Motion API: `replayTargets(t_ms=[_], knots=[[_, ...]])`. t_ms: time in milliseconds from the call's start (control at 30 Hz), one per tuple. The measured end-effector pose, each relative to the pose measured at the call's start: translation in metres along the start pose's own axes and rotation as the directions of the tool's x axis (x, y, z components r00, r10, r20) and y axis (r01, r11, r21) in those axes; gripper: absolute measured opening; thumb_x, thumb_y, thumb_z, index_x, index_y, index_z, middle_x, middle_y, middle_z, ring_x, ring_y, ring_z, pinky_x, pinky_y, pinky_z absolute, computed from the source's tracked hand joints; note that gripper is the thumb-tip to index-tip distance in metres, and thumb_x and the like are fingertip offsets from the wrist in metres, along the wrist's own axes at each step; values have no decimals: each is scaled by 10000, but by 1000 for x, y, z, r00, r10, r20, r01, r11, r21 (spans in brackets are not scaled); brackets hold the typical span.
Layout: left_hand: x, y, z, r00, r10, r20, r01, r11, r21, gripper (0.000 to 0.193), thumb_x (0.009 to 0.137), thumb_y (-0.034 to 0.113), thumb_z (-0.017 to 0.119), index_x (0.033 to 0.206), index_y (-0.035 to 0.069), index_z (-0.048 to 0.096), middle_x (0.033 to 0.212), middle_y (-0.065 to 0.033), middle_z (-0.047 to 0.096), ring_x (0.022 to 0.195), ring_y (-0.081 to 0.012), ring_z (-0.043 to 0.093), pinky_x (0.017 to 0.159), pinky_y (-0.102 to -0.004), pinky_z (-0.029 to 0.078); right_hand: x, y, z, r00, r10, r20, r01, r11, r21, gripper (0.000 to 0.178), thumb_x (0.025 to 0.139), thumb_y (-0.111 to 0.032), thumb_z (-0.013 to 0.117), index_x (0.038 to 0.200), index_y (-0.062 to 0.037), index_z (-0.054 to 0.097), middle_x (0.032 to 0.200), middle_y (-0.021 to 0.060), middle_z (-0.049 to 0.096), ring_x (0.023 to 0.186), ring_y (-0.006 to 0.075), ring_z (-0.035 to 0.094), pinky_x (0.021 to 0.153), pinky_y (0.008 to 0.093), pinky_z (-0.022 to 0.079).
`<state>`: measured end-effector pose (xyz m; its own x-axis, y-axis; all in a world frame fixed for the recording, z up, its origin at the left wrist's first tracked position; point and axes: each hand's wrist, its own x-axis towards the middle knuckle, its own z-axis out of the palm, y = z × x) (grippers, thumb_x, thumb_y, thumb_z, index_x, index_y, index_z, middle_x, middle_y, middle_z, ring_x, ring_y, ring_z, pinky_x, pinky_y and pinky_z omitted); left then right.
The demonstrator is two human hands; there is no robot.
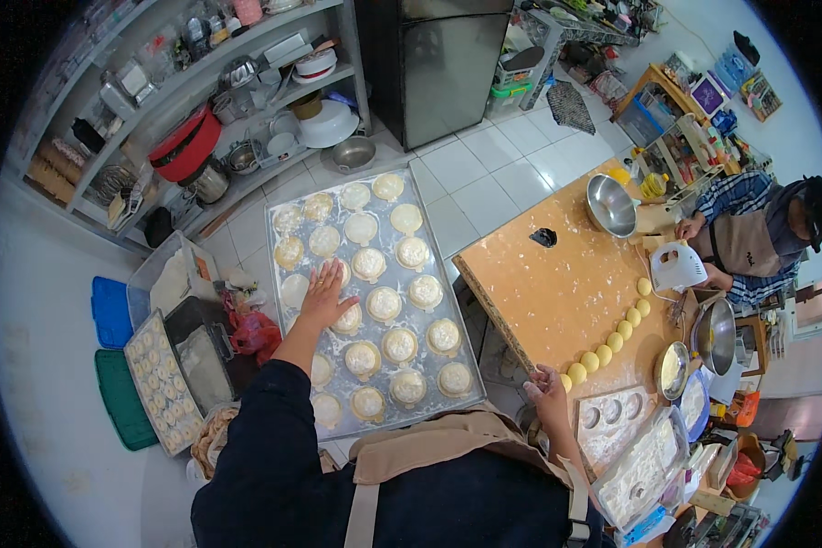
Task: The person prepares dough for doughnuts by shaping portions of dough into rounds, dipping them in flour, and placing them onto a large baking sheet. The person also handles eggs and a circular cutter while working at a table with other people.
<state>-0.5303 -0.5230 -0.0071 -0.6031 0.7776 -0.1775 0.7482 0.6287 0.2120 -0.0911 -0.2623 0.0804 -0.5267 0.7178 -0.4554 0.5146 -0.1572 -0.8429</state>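
"Flour-dusted dough rounds (384,304) sit in rows on the large metal tray (413,318), left of the worktop (539,292). Where are the hands?"

"The left hand (327,292) is spread over the tray, palm down, its fingers among the rounds (whether it presses on one, I cannot tell)."

"And the other?"

"The right hand (546,395) is at the edge of the worktop, fingers partly bent, just beside the near end of a curved row of yellow dough balls (616,342). I can't tell whether it grips anything."

"What else is on that side?"

"A steel mixing bowl (611,205) near the far corner. Closer in, a pale board with round hollows (615,418), next to a clear plastic tub (644,470) holding white powder. Across from the wearer, a co-worker (740,239) in a brown apron has both hands near a white hand mixer (679,268)."
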Motion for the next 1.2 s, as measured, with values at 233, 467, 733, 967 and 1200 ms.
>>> replayTargets(t_ms=[233,467,733,967,1200], knots=[[-4,0,-3,999,-18,-32,18,1000,-7,919,869,627,465,1480,8,172,1557,-154,148,1443,-311,120,1170,-466,62,3,4,0,1000,-3,4,3,998,-55,495,803,-44,698,1245,-28,477,1116,119,576,1012,192,567,868,314,478],[-10,27,-10,923,-49,-383,-1,992,-129,876,816,447,652,1455,8,244,1537,-172,204,1409,-364,203,1149,-501,112,1,12,0,997,-76,14,77,997,-32,455,801,-71,707,1209,-23,510,1082,128,600,987,202,586,853,328,488],[-59,76,21,840,-73,-538,-70,968,-241,851,789,326,711,1442,1,273,1496,-236,258,1389,-404,216,1116,-504,177,-9,18,-28,996,-79,-44,76,995,-64,417,810,-155,712,1175,-24,556,1049,126,638,905,200,615,812,344,503],[-59,146,23,819,2,-574,-153,965,-214,818,814,300,674,1458,13,259,1511,-237,219,1400,-390,198,1129,-485,159,-32,37,-97,986,-76,-150,87,994,68,411,822,-175,703,1178,-21,568,1030,125,643,893,209,616,802,321,497],[-55,261,21,723,129,-679,-352,914,-200,755,831,241,657,1437,-18,287,1497,-238,256,1399,-403,195,1128,-495,164,-82,106,-219,858,-185,-478,200,980,-21,325,836,-152,682,1122,-20,601,1032,121,644,906,215,620,791,335,506]])
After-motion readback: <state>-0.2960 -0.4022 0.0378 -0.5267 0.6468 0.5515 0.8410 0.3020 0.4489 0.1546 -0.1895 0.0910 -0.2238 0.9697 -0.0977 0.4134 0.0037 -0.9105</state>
